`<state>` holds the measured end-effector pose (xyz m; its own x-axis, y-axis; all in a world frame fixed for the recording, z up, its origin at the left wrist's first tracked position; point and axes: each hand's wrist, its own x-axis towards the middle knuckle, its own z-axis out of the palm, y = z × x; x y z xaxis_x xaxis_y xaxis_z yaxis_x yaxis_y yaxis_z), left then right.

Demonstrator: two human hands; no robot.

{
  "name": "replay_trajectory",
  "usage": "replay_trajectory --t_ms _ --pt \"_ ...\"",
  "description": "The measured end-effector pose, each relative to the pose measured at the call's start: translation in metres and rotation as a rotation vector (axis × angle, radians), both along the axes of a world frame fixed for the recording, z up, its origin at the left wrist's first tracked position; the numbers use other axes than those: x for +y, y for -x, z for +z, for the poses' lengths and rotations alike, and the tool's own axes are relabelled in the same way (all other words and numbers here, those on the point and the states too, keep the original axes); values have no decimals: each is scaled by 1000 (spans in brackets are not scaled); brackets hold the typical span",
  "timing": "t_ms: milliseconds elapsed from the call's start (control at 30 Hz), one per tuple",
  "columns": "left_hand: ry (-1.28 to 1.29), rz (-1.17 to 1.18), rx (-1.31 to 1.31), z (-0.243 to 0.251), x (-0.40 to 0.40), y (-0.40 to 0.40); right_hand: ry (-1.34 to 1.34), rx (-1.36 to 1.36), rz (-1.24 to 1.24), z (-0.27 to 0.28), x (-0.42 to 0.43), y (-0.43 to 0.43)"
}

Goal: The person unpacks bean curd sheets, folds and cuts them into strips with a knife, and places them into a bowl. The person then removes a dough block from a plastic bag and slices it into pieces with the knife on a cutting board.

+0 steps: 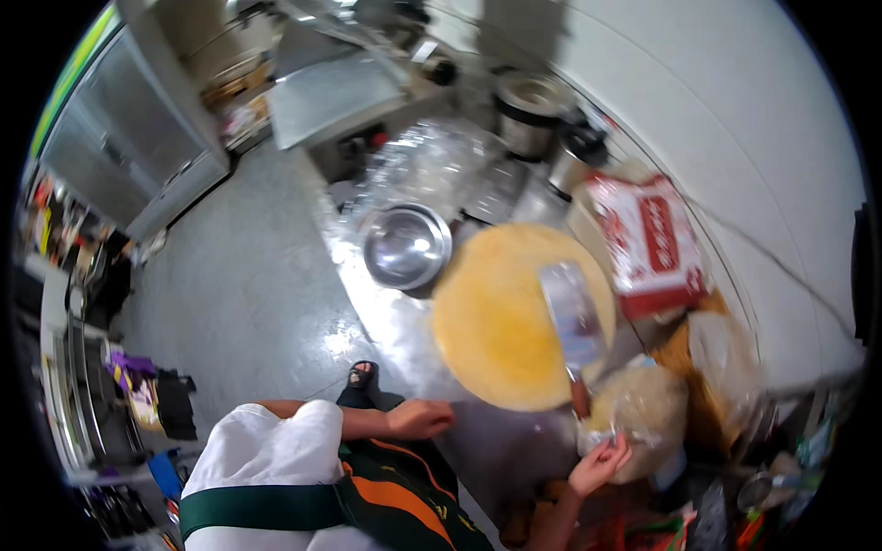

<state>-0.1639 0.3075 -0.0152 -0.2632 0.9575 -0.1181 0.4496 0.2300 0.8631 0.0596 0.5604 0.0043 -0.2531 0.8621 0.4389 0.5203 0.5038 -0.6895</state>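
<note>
My right hand (601, 463) touches the near side of a clear plastic bag of pale contents (637, 413), its fingers bent at the plastic; what they grip is unclear. My left hand (422, 419) is loosely curled over the near edge of the steel worktop (475, 434), with no object visible in it. A cleaver (570, 313) with a wooden handle lies flat on the right part of a round yellow cutting board (510, 330). Beside the board's far left edge sit stacked stainless steel bowls (406, 246).
Behind the board are crumpled clear plastic bags (441, 165), a steel pot (530, 113) and a lidded metal jug (577, 158). A red and white sack (648, 241) stands against the white wall. A steel cabinet (131, 131) is at the far left, across the grey floor.
</note>
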Motion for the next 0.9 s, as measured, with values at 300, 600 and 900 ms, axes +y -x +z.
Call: replay_trajectory --t_ms 300,600,900 --pt "157 478 167 -89 -271 189 33 -198 586 -24 -237 225" --pt "236 903 -356 -99 -410 354 505 -413 1024 -112 -385 503" --pt "211 812 -410 -111 -404 473 1019 -246 321 -224 -380 674"
